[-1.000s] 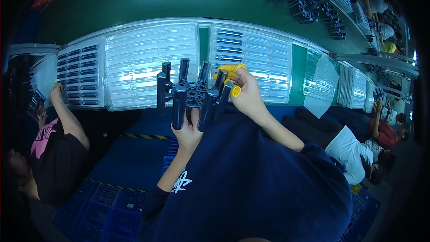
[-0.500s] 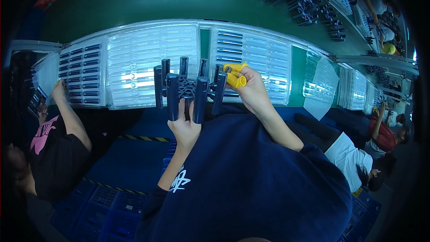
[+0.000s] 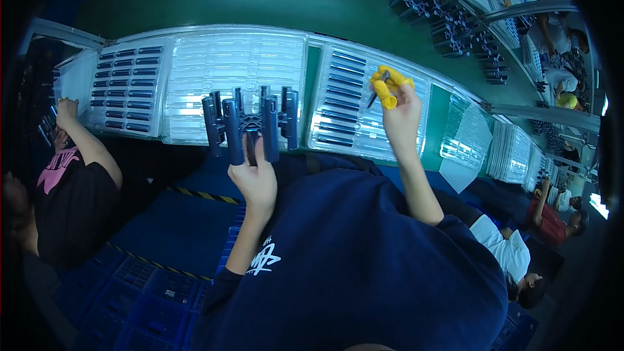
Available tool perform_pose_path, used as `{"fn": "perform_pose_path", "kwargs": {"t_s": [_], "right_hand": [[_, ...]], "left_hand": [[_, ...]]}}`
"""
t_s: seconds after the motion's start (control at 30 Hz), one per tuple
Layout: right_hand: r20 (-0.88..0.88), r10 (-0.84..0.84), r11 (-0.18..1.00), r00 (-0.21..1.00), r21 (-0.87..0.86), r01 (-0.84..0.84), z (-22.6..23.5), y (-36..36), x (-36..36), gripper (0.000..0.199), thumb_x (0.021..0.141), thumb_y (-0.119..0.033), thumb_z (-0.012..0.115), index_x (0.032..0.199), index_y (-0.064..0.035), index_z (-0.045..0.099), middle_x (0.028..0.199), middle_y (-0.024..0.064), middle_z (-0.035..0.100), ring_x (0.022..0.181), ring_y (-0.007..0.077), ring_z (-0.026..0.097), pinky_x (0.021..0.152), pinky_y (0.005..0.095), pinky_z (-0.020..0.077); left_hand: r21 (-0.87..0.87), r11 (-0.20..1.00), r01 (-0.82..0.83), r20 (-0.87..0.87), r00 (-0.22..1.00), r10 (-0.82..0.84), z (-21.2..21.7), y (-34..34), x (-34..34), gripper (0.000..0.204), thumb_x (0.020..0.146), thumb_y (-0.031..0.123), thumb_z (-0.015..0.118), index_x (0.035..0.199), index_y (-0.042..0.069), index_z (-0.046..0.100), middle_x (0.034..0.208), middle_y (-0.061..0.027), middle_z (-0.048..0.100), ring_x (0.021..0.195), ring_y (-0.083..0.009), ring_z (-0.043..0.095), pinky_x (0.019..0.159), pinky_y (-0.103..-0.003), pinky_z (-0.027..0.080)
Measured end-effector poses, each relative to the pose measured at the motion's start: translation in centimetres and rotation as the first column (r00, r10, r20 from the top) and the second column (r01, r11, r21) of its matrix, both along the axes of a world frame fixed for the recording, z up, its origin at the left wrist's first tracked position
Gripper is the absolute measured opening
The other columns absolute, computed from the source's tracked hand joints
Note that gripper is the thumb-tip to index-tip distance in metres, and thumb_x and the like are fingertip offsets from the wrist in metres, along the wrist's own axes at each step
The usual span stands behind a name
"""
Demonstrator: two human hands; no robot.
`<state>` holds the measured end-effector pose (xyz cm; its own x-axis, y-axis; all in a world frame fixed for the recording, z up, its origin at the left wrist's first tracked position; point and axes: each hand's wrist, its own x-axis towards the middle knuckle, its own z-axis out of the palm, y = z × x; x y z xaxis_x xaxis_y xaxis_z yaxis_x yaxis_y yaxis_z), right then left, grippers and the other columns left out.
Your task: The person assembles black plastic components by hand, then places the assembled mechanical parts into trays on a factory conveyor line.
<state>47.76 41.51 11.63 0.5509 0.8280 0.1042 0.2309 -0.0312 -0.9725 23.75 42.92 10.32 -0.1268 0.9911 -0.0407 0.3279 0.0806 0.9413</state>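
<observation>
My left hand [image 3: 257,185] is closed around the stem of a spidery rack, which stands upright with several dark glossy tubes [image 3: 232,131] in a ring about it. My right hand [image 3: 403,107], with yellow finger cots on the fingertips, pinches a slim dark tube [image 3: 372,99], mostly hidden by the fingers. That hand is over a transparent plastic tray [image 3: 406,140] on the right. A column of dark tubes [image 3: 341,99] lies in the tray's left side. Behind the rack is another transparent tray [image 3: 195,101] with moulded slots.
A tray of dark tubes [image 3: 140,93] lies at the left, near a co-worker's hand [image 3: 66,112]. Stacked trays [image 3: 510,149] sit farther right. More tube racks [image 3: 448,36] stand across the green surface [image 3: 227,0]. A metal post [image 3: 539,114] crosses at right.
My right hand has moved from the rack to the right, over the tray, with a dark tube in its fingers. My left hand and the rack have shifted left in view.
</observation>
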Motion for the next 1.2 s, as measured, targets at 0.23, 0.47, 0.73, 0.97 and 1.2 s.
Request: {"fn": "perform_pose_path", "kwargs": {"t_s": [0.23, 0.47, 0.73, 0.97, 1.2], "right_hand": [[0.773, 0.226, 0.936, 0.593, -0.341, 0.087, -9.7, 2.1, 10.0, 0.028, 0.069, 0.003, 0.062, 0.097, 0.0028, 0.062, 0.094, 0.0210, 0.059, 0.090, 0.0375, 0.055, 0.083, 0.0437, 0.0436], [0.788, 0.226, 0.920, 0.573, -0.366, 0.140, -10.7, 2.0, 10.0, 0.030, 0.067, 0.004, 0.060, 0.097, 0.0021, 0.063, 0.093, 0.0211, 0.058, 0.090, 0.0376, 0.056, 0.084, 0.0446, 0.0433], [0.814, 0.129, 0.929, 0.567, -0.299, 0.218, -10.9, 0.9, 10.4, 0.028, 0.070, 0.003, 0.060, 0.098, 0.0033, 0.062, 0.098, 0.0228, 0.060, 0.093, 0.0373, 0.057, 0.085, 0.0436, 0.0441], [-0.089, 0.238, 0.944, 0.967, -0.215, -0.252, 0.8, 0.7, -1.6, 0.023, 0.087, -0.008, 0.058, 0.107, 0.0030, 0.058, 0.098, 0.0096, 0.064, 0.088, 0.0138, 0.061, 0.079, 0.0237, 0.0459], [-0.418, 0.310, 0.922, 0.854, -0.088, -0.377, 2.2, 0.1, -5.8, 0.033, 0.083, -0.002, 0.062, 0.113, 0.0008, 0.050, 0.096, 0.0044, 0.058, 0.089, 0.0101, 0.056, 0.080, 0.0227, 0.0451]], "left_hand": [[-0.198, 0.976, 0.085, 0.201, 0.979, -0.045, -0.6, 0.9, -1.9, 0.021, 0.090, 0.011, 0.055, 0.103, -0.005, 0.056, 0.066, 0.0009, 0.051, 0.055, -0.0031, 0.041, 0.048, -0.021, 0.033], [-0.235, 0.970, 0.068, 0.377, 0.926, 0.027, 0.7, 0.2, -0.5, 0.012, 0.091, 0.012, 0.054, 0.093, 0.000, 0.055, 0.059, 0.0047, 0.044, 0.048, -0.0006, 0.035, 0.042, -0.019, 0.025], [-0.227, 0.961, 0.161, 0.325, 0.942, -0.082, 0.0, 0.4, -0.5, 0.013, 0.090, 0.014, 0.055, 0.088, 0.001, 0.057, 0.062, 0.0036, 0.048, 0.049, -0.0008, 0.038, 0.043, -0.019, 0.027], [-0.319, 0.898, 0.302, 0.328, 0.924, -0.195, -0.9, 0.4, -0.3, 0.017, 0.092, 0.019, 0.054, 0.093, 0.002, 0.054, 0.070, 0.0003, 0.051, 0.055, -0.0028, 0.042, 0.046, -0.018, 0.033], [-0.394, 0.845, 0.361, 0.377, 0.902, -0.210, -1.6, -0.1, 0.3, 0.004, 0.090, 0.010, 0.050, 0.091, 0.006, 0.050, 0.071, -0.0013, 0.050, 0.054, -0.0041, 0.043, 0.045, -0.017, 0.033]]}}
